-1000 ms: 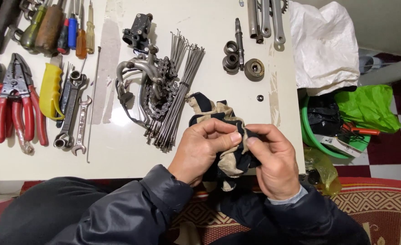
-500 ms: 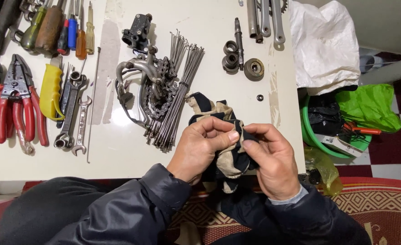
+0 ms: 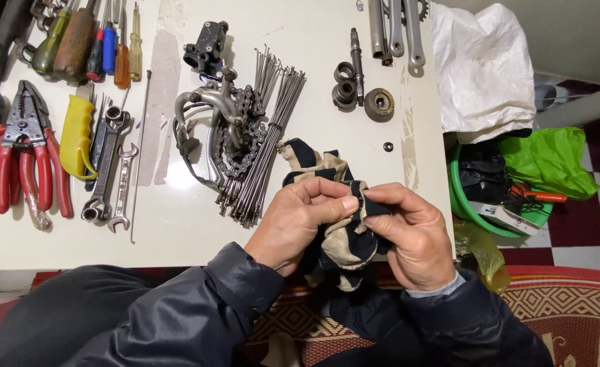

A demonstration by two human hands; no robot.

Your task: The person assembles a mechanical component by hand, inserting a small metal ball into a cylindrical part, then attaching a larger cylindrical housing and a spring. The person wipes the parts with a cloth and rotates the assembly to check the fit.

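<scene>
Head view: I see both hands pinching the rag at the worktop edge, beside the spokes. Left hand and right hand have fingers closed on its folds. Step: working the cloth; next needs a steady two-handed grip.

Bright, even light from overhead. White table glossy: soft glare patch left of chain, paler streak below screwdrivers. Shadows short and soft under spokes, wrenches, pliers. Dark sleeves near bottom lose detail. Both hands and cloth sharp, no motion blur. Wide lens: table edges bow slightly, top corners stretched. White bag near overexposed.
</scene>
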